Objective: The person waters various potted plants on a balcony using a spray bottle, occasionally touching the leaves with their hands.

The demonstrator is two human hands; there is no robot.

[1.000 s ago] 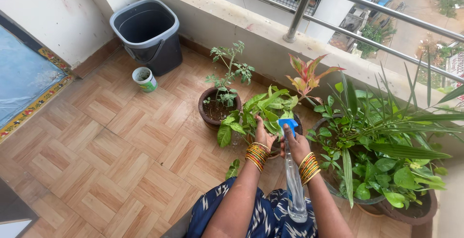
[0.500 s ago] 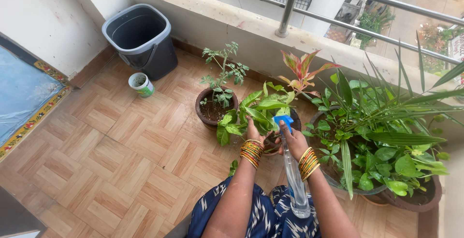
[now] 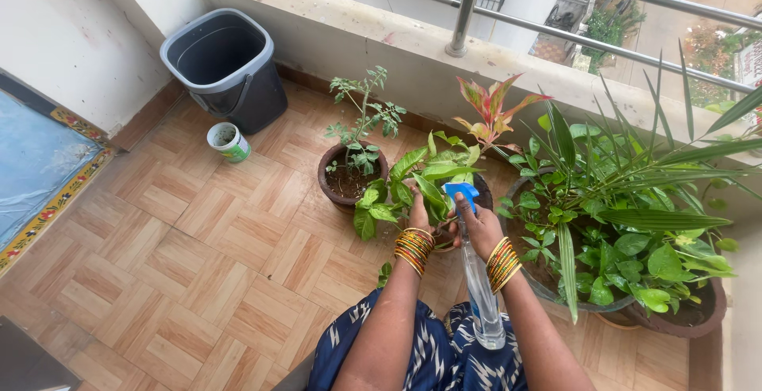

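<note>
Directly ahead of both hands, the broad-leaved green potted plant (image 3: 432, 181) has its leaves parted by the left hand (image 3: 418, 215), while the right hand (image 3: 479, 228) grips the clear blue-nozzled spray bottle (image 3: 479, 280), long axis pointing plantward.

bucket (image 3: 226, 61) in left corner, cup (image 3: 228, 142) before it, potted plants (image 3: 353, 177) right along parapet (image 3: 381, 22)
</note>
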